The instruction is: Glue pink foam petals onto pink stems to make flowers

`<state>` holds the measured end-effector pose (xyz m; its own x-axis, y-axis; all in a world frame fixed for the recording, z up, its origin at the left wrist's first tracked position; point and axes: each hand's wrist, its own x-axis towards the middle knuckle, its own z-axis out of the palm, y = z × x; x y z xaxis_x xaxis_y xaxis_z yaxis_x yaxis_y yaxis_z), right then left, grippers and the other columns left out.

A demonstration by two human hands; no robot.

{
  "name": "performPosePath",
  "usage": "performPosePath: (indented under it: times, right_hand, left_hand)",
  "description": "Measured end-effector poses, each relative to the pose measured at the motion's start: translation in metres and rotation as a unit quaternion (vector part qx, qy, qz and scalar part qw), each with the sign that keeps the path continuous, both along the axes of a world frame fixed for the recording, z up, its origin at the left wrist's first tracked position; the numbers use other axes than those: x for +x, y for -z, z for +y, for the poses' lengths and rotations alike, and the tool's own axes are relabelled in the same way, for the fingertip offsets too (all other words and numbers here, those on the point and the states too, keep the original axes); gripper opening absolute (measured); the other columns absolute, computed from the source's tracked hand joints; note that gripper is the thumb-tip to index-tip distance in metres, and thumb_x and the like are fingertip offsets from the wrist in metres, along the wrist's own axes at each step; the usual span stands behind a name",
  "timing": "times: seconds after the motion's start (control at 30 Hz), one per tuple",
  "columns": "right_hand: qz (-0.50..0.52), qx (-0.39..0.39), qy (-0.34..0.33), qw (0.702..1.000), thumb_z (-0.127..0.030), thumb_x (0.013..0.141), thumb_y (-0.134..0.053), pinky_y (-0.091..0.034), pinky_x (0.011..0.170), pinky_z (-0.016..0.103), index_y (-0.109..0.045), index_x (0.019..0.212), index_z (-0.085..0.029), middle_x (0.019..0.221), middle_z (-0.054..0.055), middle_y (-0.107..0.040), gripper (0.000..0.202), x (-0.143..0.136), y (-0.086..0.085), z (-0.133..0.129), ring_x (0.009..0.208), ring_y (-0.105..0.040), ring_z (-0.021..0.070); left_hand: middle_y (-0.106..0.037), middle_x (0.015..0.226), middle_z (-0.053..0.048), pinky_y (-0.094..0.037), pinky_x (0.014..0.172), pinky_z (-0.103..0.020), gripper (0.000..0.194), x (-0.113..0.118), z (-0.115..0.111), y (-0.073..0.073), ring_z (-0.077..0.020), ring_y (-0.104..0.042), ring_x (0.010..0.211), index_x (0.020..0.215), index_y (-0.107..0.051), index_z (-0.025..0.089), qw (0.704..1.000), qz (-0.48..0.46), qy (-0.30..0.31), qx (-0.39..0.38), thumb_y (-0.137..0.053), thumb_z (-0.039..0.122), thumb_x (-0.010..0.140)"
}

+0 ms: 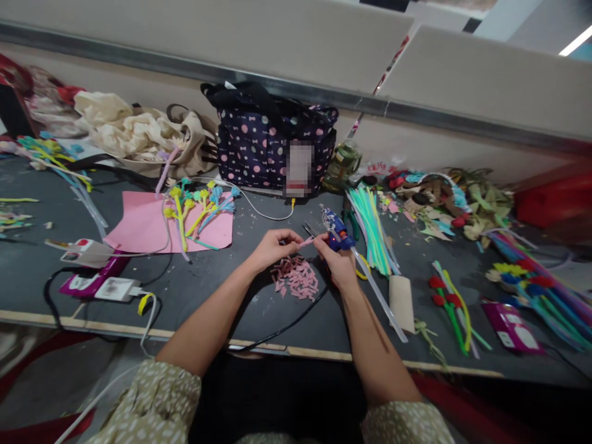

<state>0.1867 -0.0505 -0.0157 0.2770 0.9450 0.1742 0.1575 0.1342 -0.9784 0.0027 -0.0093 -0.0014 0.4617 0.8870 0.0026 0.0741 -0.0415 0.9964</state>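
- The dark surface [203, 277] spreads beneath the left grip [274, 248] and right grip [337, 259], running well out to both sides.
- Beyond them, a pale partition [462, 86] with a metal rail [139, 60] backs the surface; a dotted bag [259, 148] stands in front of it.
- Left fingertips pinch one end of a pink strip [307, 241], right fingertips its other end, so it spans between the grips; a thin dark tool [307, 229] shows just past it.
- Pink pieces [296, 279] lie heaped just nearer the person than the strip.
- The pale near edge [319, 353] crosses on the person's side of both grips, a black cable [289, 325] just inside it.
- Left of the left grip, open surface reaches to a pink sheet [139, 216].
- Rightward is tighter: glue gun [342, 237] just beside the right grip, then green stems [372, 234] and a cardboard roll [401, 302].
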Motion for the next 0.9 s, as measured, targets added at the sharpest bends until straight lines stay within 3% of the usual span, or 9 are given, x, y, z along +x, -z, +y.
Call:
performPosePath:
  times: [0.2, 0.33, 0.47, 0.57, 0.77, 0.9]
  right_hand:
    - [0.028, -0.004, 0.005, 1.000, -0.041, 0.071, -0.075, -0.046, 0.050, 0.026, -0.064, 0.082, -0.018, 0.069, -0.001, -0.063, 0.028, 0.000, -0.001, 0.000, 0.053, -0.052, 0.0112]
    - [0.110, -0.032, -0.002, 0.993, -0.043, 0.069, -0.076, -0.042, 0.041, 0.020, -0.059, 0.083, -0.019, 0.070, 0.000, -0.064, 0.031, 0.006, -0.015, -0.002, 0.053, -0.054, 0.0105]
    - [0.170, -0.092, -0.058, 0.979, -0.038, 0.063, -0.081, -0.052, 0.047, 0.022, -0.058, 0.082, -0.020, 0.070, -0.002, -0.065, 0.035, 0.013, -0.034, -0.010, 0.057, -0.058, 0.0115]
    - [0.202, -0.140, -0.104, 0.964, -0.036, 0.062, -0.083, -0.059, 0.056, 0.028, -0.058, 0.083, -0.020, 0.070, -0.002, -0.065, 0.036, 0.015, -0.039, -0.023, 0.058, -0.059, 0.0118]
    - [0.197, -0.269, -0.182, 0.925, -0.037, 0.065, -0.082, -0.059, 0.065, 0.032, -0.059, 0.084, -0.019, 0.070, -0.001, -0.064, 0.035, 0.017, -0.022, -0.065, 0.062, -0.065, 0.0148]
    - [0.185, -0.286, -0.203, 0.918, -0.036, 0.066, -0.081, -0.059, 0.073, 0.034, -0.060, 0.082, -0.018, 0.072, -0.002, -0.062, 0.032, 0.016, -0.006, -0.077, 0.065, -0.063, 0.0129]
  left_hand:
    - [-0.062, 0.068, -0.001, -0.034, 0.056, -0.021, 0.026, 0.001, -0.001, -0.001, -0.0087, -0.047, 0.058, 0.088, -0.072, 0.013, 1.000, 0.002, 0.001, 0.013, -0.071, 0.033, 0.070]
    - [-0.059, 0.063, 0.000, -0.031, 0.052, -0.021, 0.027, 0.001, 0.000, 0.002, -0.0072, -0.043, 0.053, 0.081, -0.071, 0.013, 0.999, -0.035, -0.022, -0.031, -0.074, 0.036, 0.068]
    - [-0.056, 0.061, 0.002, -0.025, 0.046, -0.020, 0.029, 0.000, 0.005, 0.006, -0.0043, -0.038, 0.046, 0.077, -0.068, 0.013, 0.990, -0.104, -0.026, -0.097, -0.076, 0.039, 0.068]
    - [-0.054, 0.058, 0.003, -0.026, 0.044, -0.019, 0.030, -0.002, 0.011, 0.011, -0.0037, -0.038, 0.044, 0.074, -0.066, 0.013, 0.977, -0.155, -0.071, -0.125, -0.079, 0.038, 0.064]
    - [-0.055, 0.057, 0.003, -0.032, 0.041, -0.016, 0.032, -0.007, 0.022, 0.012, -0.0038, -0.042, 0.044, 0.075, -0.067, 0.013, 0.945, -0.243, -0.149, -0.162, -0.083, 0.035, 0.057]
    - [-0.057, 0.058, 0.003, -0.035, 0.041, -0.015, 0.035, -0.010, 0.026, 0.012, -0.0037, -0.046, 0.044, 0.075, -0.067, 0.014, 0.932, -0.265, -0.170, -0.182, -0.085, 0.034, 0.053]
